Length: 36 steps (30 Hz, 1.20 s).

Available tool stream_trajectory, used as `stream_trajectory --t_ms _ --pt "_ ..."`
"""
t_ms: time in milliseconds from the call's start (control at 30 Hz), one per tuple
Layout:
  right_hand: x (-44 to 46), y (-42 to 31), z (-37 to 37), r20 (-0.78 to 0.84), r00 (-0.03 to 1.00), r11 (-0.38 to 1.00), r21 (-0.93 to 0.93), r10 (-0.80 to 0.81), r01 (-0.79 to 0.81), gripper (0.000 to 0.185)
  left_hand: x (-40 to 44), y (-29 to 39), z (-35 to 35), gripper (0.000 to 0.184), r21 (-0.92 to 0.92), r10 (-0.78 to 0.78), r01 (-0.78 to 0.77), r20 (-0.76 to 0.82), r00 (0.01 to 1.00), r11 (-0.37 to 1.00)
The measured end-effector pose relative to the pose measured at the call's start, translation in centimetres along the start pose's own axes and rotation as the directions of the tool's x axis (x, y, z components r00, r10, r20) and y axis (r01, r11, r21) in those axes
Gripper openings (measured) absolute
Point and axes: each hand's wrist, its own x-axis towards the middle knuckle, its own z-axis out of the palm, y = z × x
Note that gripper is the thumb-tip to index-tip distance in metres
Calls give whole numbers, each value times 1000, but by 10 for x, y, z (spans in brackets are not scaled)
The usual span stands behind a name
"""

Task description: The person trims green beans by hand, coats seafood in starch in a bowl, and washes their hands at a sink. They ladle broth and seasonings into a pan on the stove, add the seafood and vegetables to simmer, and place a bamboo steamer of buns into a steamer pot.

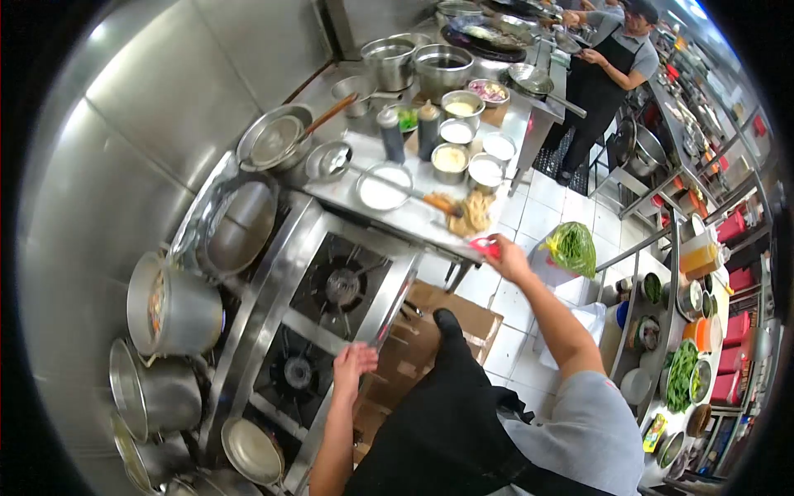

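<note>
My right hand (509, 259) is closed around a small red object (484, 246) at the front edge of the steel counter. The fingers partly cover this object, and its kind cannot be made out. Just behind it on the counter lies a crumpled tan cloth (473, 212). My left hand (356, 361) is held out with nothing in it, fingers extended, beside the front edge of the stove (310, 331). Two bare gas burners show there, the nearer one (296, 372) to the left of this hand. A ladle (389, 186) with a wooden handle rests across a bowl of white powder (385, 187).
Large pots (175, 306) line the wall side, with a pan (252, 450) at the stove's near end. Squeeze bottles (390, 136) and several steel containers crowd the counter. Cardboard (405, 355) covers the floor by my feet. A co-worker (608, 70) stands at the far woks.
</note>
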Motion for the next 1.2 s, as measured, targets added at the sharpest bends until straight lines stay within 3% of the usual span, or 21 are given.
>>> stream_trajectory --t_ms 67,133,200,233,267,300,333,367,400,467,500,533,600,633,667,733,900,1000,1100,1133,1200 --pt "24 3 25 -68 996 990 125 -65 73 36 56 56 65 44 -92 80 -70 114 990 993" --pt "38 2 28 -281 895 933 -6 -348 361 33 109 99 129 58 -184 31 10 214 976 983" --pt "50 14 17 -346 910 967 29 -228 253 33 167 116 174 80 -209 -58 112 250 966 972" --pt "56 22 5 -330 938 948 318 105 6 33 200 118 189 89 -226 -117 165 211 971 960" --pt "58 32 -4 -220 879 785 573 423 -234 33 229 118 201 99 -240 -181 221 174 968 945" --pt "70 46 -14 -298 817 778 572 493 -260 36 249 122 214 102 -259 -196 224 128 972 939" --pt "83 56 -23 -435 819 860 493 374 -131 41 266 125 225 105 -277 -213 228 83 974 934" --pt "95 61 -33 -319 856 761 636 406 -125 38 275 133 232 117 -283 -199 230 133 971 931" --pt "108 63 -39 -198 888 638 760 414 -128 36 281 138 241 105 -398 -258 259 55 964 880" --pt "135 61 -41 -176 939 586 810 294 -32 26 293 135 241 65 -408 -304 278 -1 953 870" --pt "142 53 -42 -180 937 572 820 300 -26 19 294 132 238 65 -408 -310 282 -4 951 868" --pt "147 50 -43 -170 938 568 823 302 -34 19 290 129 232 49 -398 -244 176 -126 962 900" --pt "155 42 -42 -161 969 691 722 188 -14 19 262 138 228 38 -375 -107 -23 -324 940 927" --pt "158 34 -43 -281 954 778 621 109 94 17 242 148 223 37 -321 -114 -2 -344 932 947" --pt "160 33 -46 -273 957 774 626 102 96 17 225 152 214 36 -265 -121 21 -366 923 964" --pt "162 38 -54 -353 927 952 218 -129 215 15 194 143 194 35 -196 -90 23 -339 936 980" --pt "146 43 -71 -384 923 944 314 23 107 22 127 108 146 33 -46 -66 58 -205 977 997" --pt "144 42 -57 -331 924 863 506 194 0 27 89 97 126 32 44 -80 88 -150 985 995" --pt "139 44 -43 -324 901 709 705 289 26 33 58 89 110 19 8 -95 95 153 984 995" --pt "137 47 -39 -318 902 708 706 292 19 33 55 99 119 19 8 -101 101 150 984 995" --pt "136 53 -32 -247 856 440 898 455 24 33 56 136 148 21 305 -54 35 52 997 952"
